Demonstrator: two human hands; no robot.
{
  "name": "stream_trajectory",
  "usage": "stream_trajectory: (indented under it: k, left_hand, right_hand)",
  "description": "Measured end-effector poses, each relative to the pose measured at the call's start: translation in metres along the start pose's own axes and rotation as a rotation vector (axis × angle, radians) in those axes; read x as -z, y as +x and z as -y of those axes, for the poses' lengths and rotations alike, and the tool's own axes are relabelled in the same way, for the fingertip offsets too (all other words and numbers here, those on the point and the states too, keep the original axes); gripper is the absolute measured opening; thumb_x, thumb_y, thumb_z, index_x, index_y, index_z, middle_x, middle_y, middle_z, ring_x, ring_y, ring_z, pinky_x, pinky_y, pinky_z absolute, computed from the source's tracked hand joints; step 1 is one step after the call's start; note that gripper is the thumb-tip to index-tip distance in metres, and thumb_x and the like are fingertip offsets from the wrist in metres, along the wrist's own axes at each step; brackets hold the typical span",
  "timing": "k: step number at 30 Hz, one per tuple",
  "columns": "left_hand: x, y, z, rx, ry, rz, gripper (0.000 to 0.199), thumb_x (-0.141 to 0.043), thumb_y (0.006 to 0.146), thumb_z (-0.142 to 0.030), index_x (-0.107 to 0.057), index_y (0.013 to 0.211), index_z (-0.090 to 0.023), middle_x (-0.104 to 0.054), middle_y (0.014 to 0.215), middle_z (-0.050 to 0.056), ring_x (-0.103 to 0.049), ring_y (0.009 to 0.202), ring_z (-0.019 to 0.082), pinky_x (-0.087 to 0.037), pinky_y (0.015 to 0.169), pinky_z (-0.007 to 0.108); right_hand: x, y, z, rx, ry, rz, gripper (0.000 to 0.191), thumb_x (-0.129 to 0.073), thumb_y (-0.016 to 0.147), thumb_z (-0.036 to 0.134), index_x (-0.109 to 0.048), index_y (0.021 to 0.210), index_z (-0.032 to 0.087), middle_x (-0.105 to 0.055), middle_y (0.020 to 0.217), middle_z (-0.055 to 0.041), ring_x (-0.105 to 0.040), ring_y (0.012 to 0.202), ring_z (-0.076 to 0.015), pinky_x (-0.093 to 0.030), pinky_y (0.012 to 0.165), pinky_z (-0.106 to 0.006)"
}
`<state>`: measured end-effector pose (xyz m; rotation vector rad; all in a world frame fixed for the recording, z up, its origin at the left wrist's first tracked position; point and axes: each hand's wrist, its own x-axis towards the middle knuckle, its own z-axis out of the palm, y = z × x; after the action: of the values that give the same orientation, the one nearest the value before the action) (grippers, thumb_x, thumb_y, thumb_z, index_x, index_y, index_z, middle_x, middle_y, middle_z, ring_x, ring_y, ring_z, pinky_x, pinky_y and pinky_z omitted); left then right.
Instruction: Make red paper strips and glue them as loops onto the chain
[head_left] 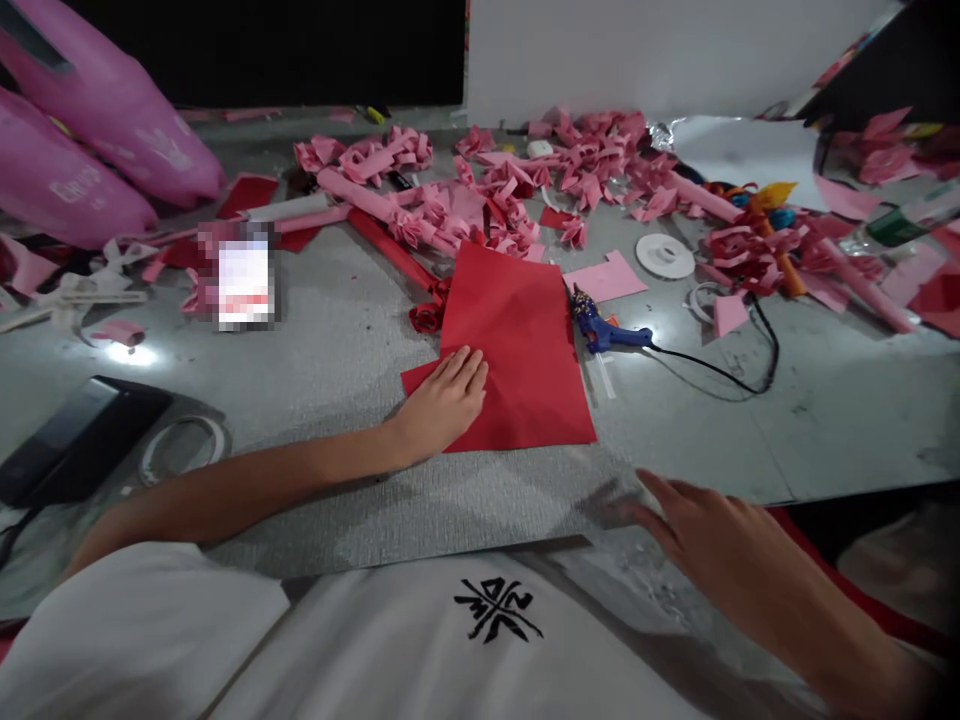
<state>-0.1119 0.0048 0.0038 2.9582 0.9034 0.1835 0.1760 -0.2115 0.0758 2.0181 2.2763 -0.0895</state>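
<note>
My left hand [442, 402] lies flat on the lower left of a red paper sheet [525, 350], its fingers stretched out. A second red piece pokes out under that hand at the left. Over the front edge of the table hangs my right hand [694, 515], apart from the paper. Its thumb and forefinger are spread and nothing shows between them; the other fingers are partly hidden. Just right of the sheet lies a blue glue gun [611, 332] with a black cord. A rolled red paper stem [397, 250] with a curled red flower touches the sheet's left side.
Pink paper flowers [600, 150] are heaped along the back. A white spool [664, 256] and a pink paper scrap [607, 278] lie right of the sheet. At left are a lit phone [244, 280], a black box-shaped device [82, 440], a clear ring [182, 450] and pink bottles [112, 110].
</note>
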Motion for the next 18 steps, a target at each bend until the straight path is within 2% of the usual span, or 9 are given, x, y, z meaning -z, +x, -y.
stream_trajectory:
  k: [2,4,7,9,11,14,16,17,18]
  left_hand:
    - [0.0,-0.002,0.0,-0.017,0.038,0.001,0.049,-0.037,0.108,-0.017,-0.051,0.149,0.006,-0.046,0.158,0.028,-0.039,0.154,0.037,-0.037,0.128,0.05]
    - [-0.001,-0.004,-0.001,-0.033,0.087,-0.004,0.049,-0.037,0.107,-0.015,-0.052,0.149,0.005,-0.046,0.158,0.027,-0.039,0.154,0.036,-0.036,0.128,0.049]
    - [-0.002,-0.007,-0.003,-0.025,0.144,0.005,0.05,-0.038,0.106,-0.015,-0.051,0.15,0.005,-0.046,0.159,0.027,-0.04,0.153,0.036,-0.037,0.128,0.048]
    - [-0.002,-0.007,-0.004,-0.01,0.164,0.017,0.05,-0.038,0.106,-0.014,-0.05,0.151,0.006,-0.047,0.158,0.027,-0.041,0.153,0.036,-0.038,0.127,0.047]
    - [-0.001,-0.007,-0.005,0.0,0.16,0.022,0.051,-0.038,0.106,-0.014,-0.049,0.151,0.005,-0.047,0.159,0.026,-0.04,0.153,0.036,-0.037,0.127,0.047]
    - [0.003,-0.005,-0.005,0.001,0.124,0.044,0.052,-0.037,0.108,-0.018,-0.047,0.152,0.007,-0.045,0.159,0.027,-0.038,0.154,0.035,-0.034,0.129,0.046]
    - [0.006,-0.004,-0.007,0.016,0.091,0.082,0.056,-0.036,0.11,-0.028,-0.046,0.153,0.007,-0.044,0.16,0.028,-0.036,0.155,0.037,-0.033,0.129,0.046]
    - [0.007,-0.004,-0.008,0.031,0.071,0.101,0.062,-0.037,0.111,-0.036,-0.045,0.154,0.007,-0.042,0.161,0.028,-0.034,0.156,0.038,-0.032,0.129,0.047]
    - [0.009,-0.004,-0.009,0.047,0.049,0.115,0.071,-0.04,0.11,-0.047,-0.043,0.155,0.007,-0.039,0.163,0.028,-0.032,0.157,0.039,-0.03,0.13,0.048]
  right_hand:
    - [0.006,0.03,0.006,0.109,0.076,-0.055,0.043,-0.045,0.108,0.038,-0.059,0.145,0.02,-0.072,0.131,-0.0176,-0.077,0.103,-0.0327,-0.067,0.076,-0.045]
    - [0.001,0.074,0.014,0.325,0.212,-0.107,0.049,-0.041,0.11,0.035,-0.048,0.155,0.017,-0.059,0.15,-0.0174,-0.062,0.135,-0.0312,-0.058,0.107,-0.048]
    - [-0.02,0.133,0.028,0.493,0.29,-0.127,0.069,-0.043,0.109,0.046,-0.024,0.167,0.014,-0.03,0.171,-0.0169,-0.028,0.159,-0.0304,-0.037,0.127,-0.053]
    - [-0.035,0.149,0.036,0.564,0.306,-0.111,0.08,-0.044,0.107,0.053,-0.014,0.169,0.011,-0.023,0.173,-0.0186,-0.018,0.162,-0.0307,-0.03,0.129,-0.055]
    - [-0.043,0.135,0.04,0.538,0.254,-0.103,0.08,-0.045,0.107,0.052,-0.018,0.167,0.007,-0.025,0.172,-0.0211,-0.022,0.161,-0.0324,-0.032,0.128,-0.055]
    - [-0.039,0.071,0.034,0.411,0.1,-0.092,0.062,-0.045,0.107,0.043,-0.047,0.155,0.003,-0.038,0.165,-0.0244,-0.042,0.152,-0.0375,-0.049,0.116,-0.053]
    - [-0.024,0.024,0.024,0.317,-0.01,-0.061,0.049,-0.043,0.107,0.041,-0.074,0.121,0.006,-0.063,0.141,-0.0287,-0.073,0.115,-0.0394,-0.064,0.089,-0.052]
    - [-0.014,0.008,0.02,0.258,-0.06,0.002,0.049,-0.042,0.107,0.043,-0.078,0.104,0.01,-0.074,0.12,-0.0268,-0.078,0.087,-0.0357,-0.065,0.071,-0.05]
    - [-0.004,-0.001,0.016,0.23,-0.073,0.071,0.051,-0.043,0.107,0.047,-0.078,0.093,0.014,-0.079,0.099,-0.0212,-0.075,0.065,-0.0307,-0.062,0.059,-0.046]
